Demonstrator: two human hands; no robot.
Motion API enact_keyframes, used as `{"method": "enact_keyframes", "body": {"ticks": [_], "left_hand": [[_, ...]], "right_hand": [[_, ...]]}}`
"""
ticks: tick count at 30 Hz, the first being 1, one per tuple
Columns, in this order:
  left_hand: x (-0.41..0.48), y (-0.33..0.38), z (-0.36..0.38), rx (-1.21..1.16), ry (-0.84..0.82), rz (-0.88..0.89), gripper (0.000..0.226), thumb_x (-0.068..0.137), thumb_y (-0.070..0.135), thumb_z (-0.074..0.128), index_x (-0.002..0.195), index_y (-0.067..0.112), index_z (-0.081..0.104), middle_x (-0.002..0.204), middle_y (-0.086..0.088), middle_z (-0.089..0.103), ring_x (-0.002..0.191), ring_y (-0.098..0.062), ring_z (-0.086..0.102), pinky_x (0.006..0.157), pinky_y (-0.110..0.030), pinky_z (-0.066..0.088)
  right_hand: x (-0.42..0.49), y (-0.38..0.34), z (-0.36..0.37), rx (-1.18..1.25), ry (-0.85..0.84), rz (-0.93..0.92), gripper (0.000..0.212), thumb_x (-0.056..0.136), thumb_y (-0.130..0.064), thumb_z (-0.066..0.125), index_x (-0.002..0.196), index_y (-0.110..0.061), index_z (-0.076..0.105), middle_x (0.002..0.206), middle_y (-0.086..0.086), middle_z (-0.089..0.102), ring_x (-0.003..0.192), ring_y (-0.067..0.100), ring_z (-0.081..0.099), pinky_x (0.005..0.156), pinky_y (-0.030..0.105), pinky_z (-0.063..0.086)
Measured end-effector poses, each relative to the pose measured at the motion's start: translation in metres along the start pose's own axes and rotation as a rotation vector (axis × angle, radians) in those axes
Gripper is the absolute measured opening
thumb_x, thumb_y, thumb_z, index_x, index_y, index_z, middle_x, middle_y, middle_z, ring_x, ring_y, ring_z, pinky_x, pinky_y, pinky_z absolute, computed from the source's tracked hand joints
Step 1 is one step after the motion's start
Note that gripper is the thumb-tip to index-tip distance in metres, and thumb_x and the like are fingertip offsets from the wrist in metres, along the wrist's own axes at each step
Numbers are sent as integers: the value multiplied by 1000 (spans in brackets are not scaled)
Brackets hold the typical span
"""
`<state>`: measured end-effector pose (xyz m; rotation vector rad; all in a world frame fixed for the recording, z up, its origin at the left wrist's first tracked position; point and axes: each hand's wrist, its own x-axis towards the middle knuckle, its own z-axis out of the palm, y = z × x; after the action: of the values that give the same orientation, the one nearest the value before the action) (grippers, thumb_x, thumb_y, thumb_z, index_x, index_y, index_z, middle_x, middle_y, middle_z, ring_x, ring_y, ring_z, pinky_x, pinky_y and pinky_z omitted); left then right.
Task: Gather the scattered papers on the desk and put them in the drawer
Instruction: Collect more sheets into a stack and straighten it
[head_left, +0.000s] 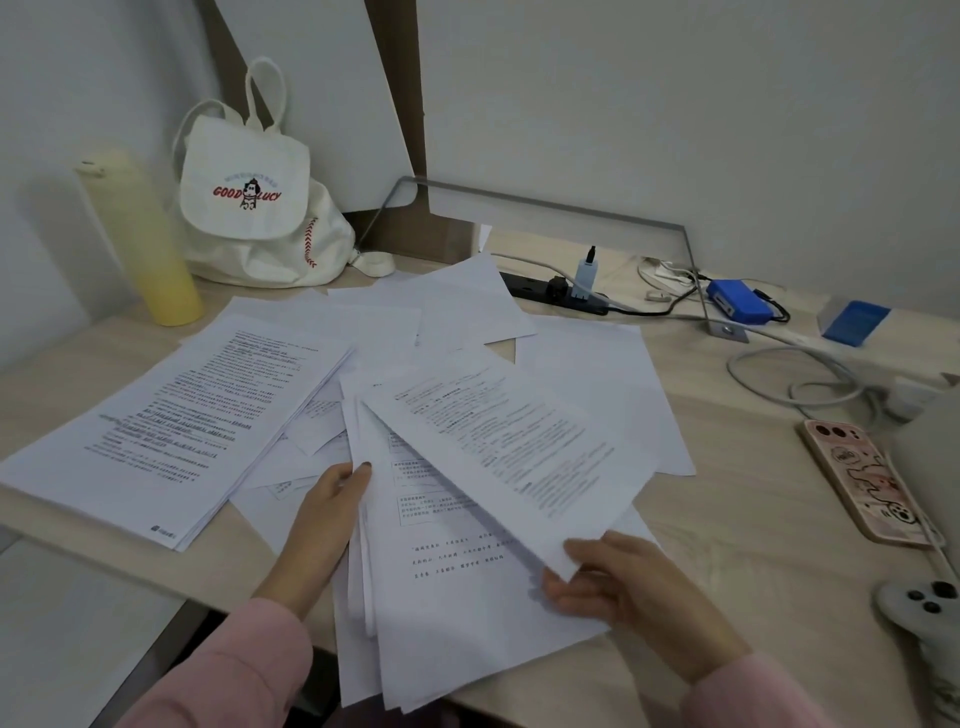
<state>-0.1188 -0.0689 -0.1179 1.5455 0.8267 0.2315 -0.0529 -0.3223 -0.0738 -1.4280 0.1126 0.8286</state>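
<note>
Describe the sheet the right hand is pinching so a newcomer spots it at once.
On the pale wood desk, find the fanned bundle at the front edge, its left side gripped by the left hand. The sheet is the topmost printed page, lying diagonally, its near corner pinched by the right hand. The tidy stack further left lies squared and untouched.

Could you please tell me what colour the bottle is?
The bottle is pale yellow; head view.

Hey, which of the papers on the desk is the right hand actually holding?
The tilted printed sheet atop the fanned pile; the right hand pinches its near corner. The thick stack at left lies untouched.
</note>
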Motion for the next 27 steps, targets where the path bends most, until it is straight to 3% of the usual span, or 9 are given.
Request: {"method": "enact_keyframes", "body": {"ticks": [4,7,11,14,16,18,20,23,27], "left_hand": [[-3,3,0,-37,-23,-21,43,84,52,56,108,17,59,106,-4,67,99,-23,64,96,-46,47],[-3,4,1,-40,-34,-16,44,80,39,69,114,14,55,113,-6,64,101,-25,63,96,-47,48],[-1,2,2,6,-15,-11,34,84,20,66,113,15,50,120,-11,60,107,-27,59,98,-47,46],[1,1,1,5,-19,-12,30,87,16,62,114,15,50,120,-12,59,108,-28,58,98,-46,46],[0,1,1,0,-27,-15,29,88,16,60,115,14,50,119,-11,59,107,-28,59,98,-47,46],[-1,1,2,-16,-28,-14,30,88,19,58,117,14,51,118,-10,61,105,-27,60,97,-48,47],[-4,2,1,-27,-24,-13,33,88,26,58,118,15,52,115,-9,62,103,-26,61,96,-47,48],[-4,2,2,-17,-15,-4,45,78,36,68,116,18,52,113,-4,63,102,-23,62,95,-47,49],[-2,2,5,10,-13,-3,33,86,18,62,116,16,48,108,-4,62,100,-23,61,93,-42,50]], "right_hand": [[-7,7,26,-175,-192,121,24,89,-10,57,72,5,64,63,17,70,52,21,68,47,25,55],[-13,1,28,-434,-303,119,42,94,-27,50,62,-5,65,55,7,69,45,13,64,44,19,50],[4,-23,-6,-353,106,-146,38,93,-21,52,62,-3,63,54,8,65,43,16,60,43,22,47],[42,-34,-51,-425,562,-322,17,88,-13,57,96,0,65,87,12,67,74,22,61,74,35,50],[65,-39,-75,-630,741,-251,41,85,-24,61,120,-4,56,120,17,56,106,30,54,95,40,41],[81,-44,-87,-842,788,-121,63,83,-39,62,131,-2,44,135,23,42,124,36,38,103,40,31],[92,-49,-87,-995,795,-48,72,81,-45,62,131,2,40,136,24,38,127,38,32,103,40,29],[102,-56,-78,-917,828,7,72,78,-37,68,130,4,38,136,25,37,127,39,34,104,43,31],[104,-55,-80,-739,765,-44,48,80,-19,65,118,4,49,122,23,56,104,37,53,89,41,42]]}}
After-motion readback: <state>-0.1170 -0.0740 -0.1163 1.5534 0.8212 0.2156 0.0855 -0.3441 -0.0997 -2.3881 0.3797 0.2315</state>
